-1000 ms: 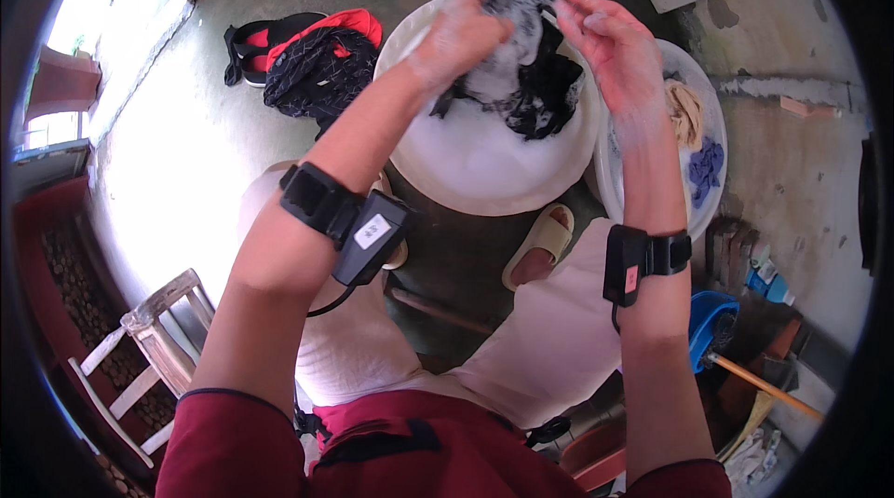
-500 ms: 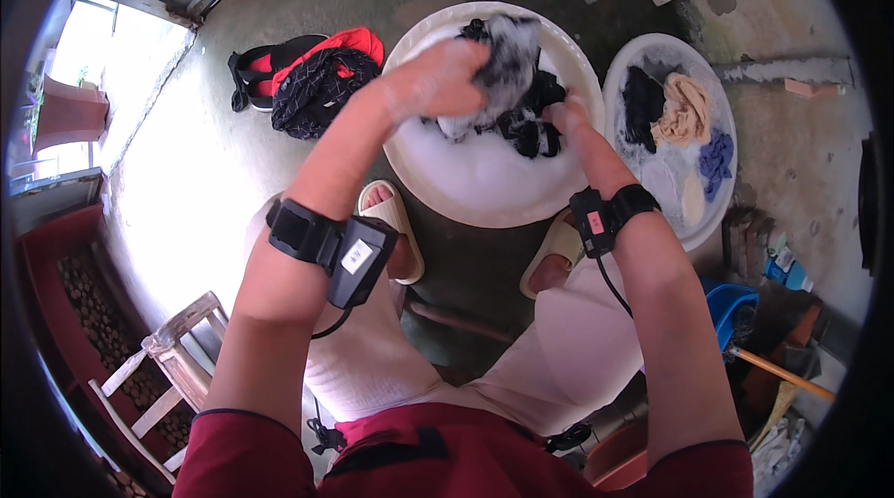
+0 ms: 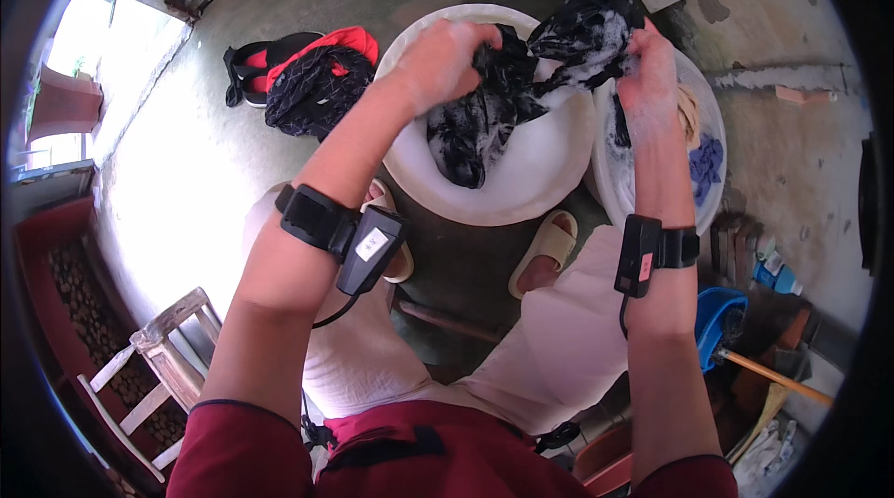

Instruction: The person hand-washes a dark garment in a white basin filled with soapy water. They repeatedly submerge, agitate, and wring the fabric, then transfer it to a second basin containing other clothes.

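A soapy black garment (image 3: pixel 475 125) is stretched between my two hands above the round white basin (image 3: pixel 494 209); its exact kind I cannot make out. My left hand (image 3: pixel 438 65) grips it near the middle, over the basin's left part. My right hand (image 3: pixel 649 69) is closed on the garment's far right end, lifted over the gap between the basins. White foam clings to the cloth, thickest beside my right hand. One part of the garment hangs down into the basin. Behind my right forearm stands a second, oval white basin (image 3: pixel 715 195), holding beige cloth (image 3: pixel 689 116) and blue cloth (image 3: pixel 706 165).
Black and red clothes (image 3: pixel 321 83) lie on the floor to the left. A wooden chair (image 3: pixel 168 340) stands at the lower left. Right of my knees are a blue dustpan (image 3: pixel 715 321), a wooden handle (image 3: pixel 778 377) and a blue-labelled bottle (image 3: pixel 775 272). Slippers (image 3: pixel 549 246) are on my feet.
The black garment has been raised and spread out from a foamy bunch in the basin. My right hand has moved up and to the right with its end.
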A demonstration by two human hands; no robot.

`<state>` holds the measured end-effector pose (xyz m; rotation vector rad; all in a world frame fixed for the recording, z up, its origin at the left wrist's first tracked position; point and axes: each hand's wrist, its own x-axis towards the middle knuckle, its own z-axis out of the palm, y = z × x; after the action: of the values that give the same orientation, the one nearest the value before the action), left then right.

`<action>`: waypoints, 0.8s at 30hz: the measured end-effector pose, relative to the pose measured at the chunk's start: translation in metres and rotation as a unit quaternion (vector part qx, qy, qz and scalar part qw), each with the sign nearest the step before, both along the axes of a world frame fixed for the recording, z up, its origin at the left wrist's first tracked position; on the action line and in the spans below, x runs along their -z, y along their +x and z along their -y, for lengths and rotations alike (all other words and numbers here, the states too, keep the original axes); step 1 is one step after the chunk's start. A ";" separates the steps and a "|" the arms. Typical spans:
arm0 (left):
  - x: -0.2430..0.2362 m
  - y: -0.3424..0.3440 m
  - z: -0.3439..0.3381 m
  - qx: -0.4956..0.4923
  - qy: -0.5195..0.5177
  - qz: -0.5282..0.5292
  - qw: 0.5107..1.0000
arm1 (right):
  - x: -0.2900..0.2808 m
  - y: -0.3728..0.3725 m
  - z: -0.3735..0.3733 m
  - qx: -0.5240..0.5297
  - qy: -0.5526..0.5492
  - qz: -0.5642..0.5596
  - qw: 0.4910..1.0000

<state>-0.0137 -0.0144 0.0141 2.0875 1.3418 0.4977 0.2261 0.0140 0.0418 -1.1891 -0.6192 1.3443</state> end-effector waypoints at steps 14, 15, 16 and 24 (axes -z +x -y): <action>-0.019 0.000 -0.015 -0.210 -0.236 0.385 0.867 | -0.037 -0.011 0.017 -0.200 0.147 0.030 0.968; -0.021 0.003 -0.015 -0.190 -0.222 0.389 0.874 | -0.038 -0.012 0.017 -0.224 0.150 0.022 0.963; -0.022 0.006 -0.013 -0.138 -0.215 0.395 0.882 | -0.038 -0.013 0.017 -0.228 0.119 0.035 0.966; -0.015 0.026 -0.003 -0.005 -0.280 0.341 0.897 | -0.009 -0.011 0.003 -0.194 0.133 0.372 0.898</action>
<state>0.0122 -0.0117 0.0295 1.2556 0.9213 0.6702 0.2148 0.0112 0.0512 -1.3844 -1.6079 1.0340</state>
